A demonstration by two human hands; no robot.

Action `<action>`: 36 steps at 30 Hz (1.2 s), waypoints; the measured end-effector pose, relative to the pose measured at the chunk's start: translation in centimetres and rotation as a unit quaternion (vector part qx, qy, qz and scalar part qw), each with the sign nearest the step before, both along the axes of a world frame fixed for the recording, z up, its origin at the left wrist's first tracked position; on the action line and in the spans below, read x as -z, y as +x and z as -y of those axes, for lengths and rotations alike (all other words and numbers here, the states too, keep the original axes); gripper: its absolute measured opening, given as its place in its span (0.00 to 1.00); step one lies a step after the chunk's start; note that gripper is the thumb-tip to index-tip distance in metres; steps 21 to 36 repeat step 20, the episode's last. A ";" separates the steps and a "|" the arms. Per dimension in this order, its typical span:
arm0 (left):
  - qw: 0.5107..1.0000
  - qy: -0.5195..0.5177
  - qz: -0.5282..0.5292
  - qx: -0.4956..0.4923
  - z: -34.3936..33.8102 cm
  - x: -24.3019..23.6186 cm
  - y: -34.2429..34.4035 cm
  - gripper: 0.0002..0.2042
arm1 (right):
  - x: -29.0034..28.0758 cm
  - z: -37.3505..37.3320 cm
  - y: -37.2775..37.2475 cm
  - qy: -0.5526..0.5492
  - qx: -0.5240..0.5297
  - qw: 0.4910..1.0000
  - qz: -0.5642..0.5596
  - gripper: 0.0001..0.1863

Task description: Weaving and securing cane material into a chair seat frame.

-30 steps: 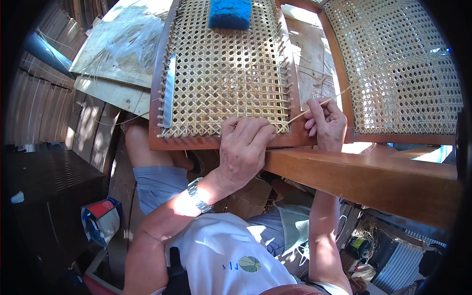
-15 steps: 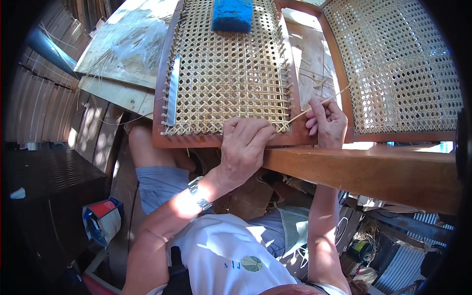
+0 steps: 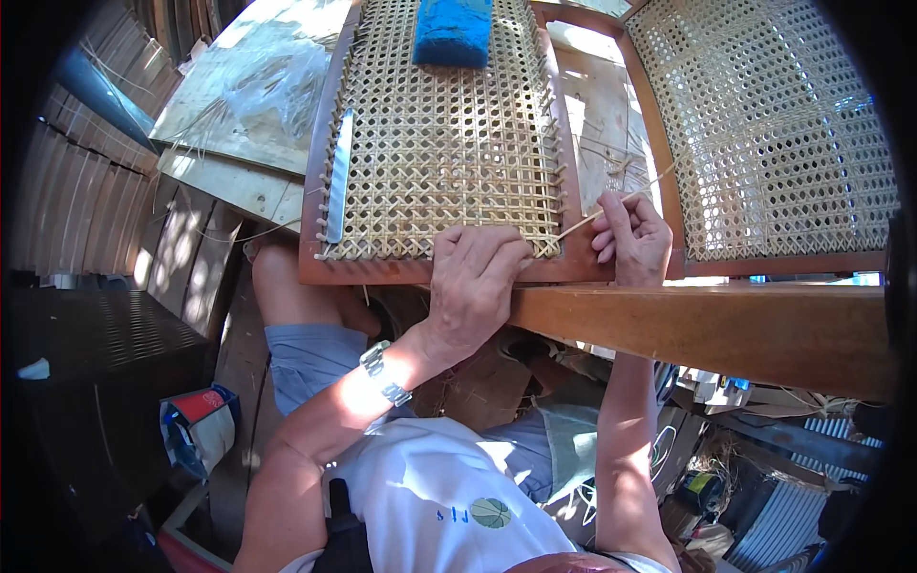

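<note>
Sunlit workshop clutter surrounds a wooden chair frame with a woven cane seat at twelve o'clock. On the weave's near edge, the left hand lies palm down, fingers curled against the frame and closed around nothing visible. At two o'clock from it, the right hand pinches a thin cane strand that runs from the weave's near right corner. A blue sponge sits at the seat's far end, a flat metal tool along its left rail. A second caned panel stands to the right.
</note>
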State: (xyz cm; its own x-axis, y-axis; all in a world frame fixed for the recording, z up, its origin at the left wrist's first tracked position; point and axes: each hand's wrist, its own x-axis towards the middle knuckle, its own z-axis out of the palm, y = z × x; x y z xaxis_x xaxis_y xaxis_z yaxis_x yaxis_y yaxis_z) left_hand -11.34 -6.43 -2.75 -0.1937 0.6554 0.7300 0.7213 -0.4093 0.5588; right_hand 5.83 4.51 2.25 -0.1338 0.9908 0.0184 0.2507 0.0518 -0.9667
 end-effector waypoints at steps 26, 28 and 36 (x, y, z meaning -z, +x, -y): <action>0.989 -0.110 0.048 0.086 -0.5 -2.4 -1.5 0.06 | 2.8 7.0 7.4 0.269 0.058 0.913 0.302 0.16; 0.989 -0.110 0.048 0.086 -0.5 -2.4 -1.5 0.06 | 2.8 7.0 7.4 0.269 0.058 0.913 0.302 0.16; 0.989 -0.110 0.048 0.086 -0.5 -2.4 -1.5 0.06 | 2.8 7.0 7.4 0.269 0.058 0.913 0.302 0.16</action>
